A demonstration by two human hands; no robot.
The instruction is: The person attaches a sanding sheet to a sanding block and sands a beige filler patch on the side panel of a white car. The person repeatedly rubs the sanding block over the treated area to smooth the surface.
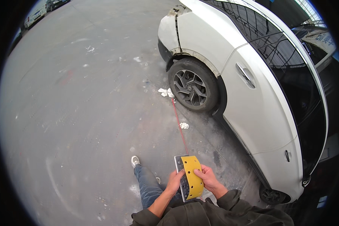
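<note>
In front of my body I hold a hand sanding block (184,185) with a dark, hole-dotted face and a pale edge. My left hand (174,181) grips its left side, thumb on the dark face. A yellow sheet of sandpaper (192,180) with punched holes lies partly over that face, bowed. My right hand (208,176) pinches the sheet's right edge, thumb on top. The strip of dark face at the left is uncovered. Whether the sheet is stuck to the block under its right part is hidden.
A white car (252,113) stands at the right, its rear wheel (192,84) ahead of me and trim gone around the arch. A red hose or cord (179,122) runs along the grey floor (83,124) toward that wheel. Crumpled white paper (184,125) lies beside it.
</note>
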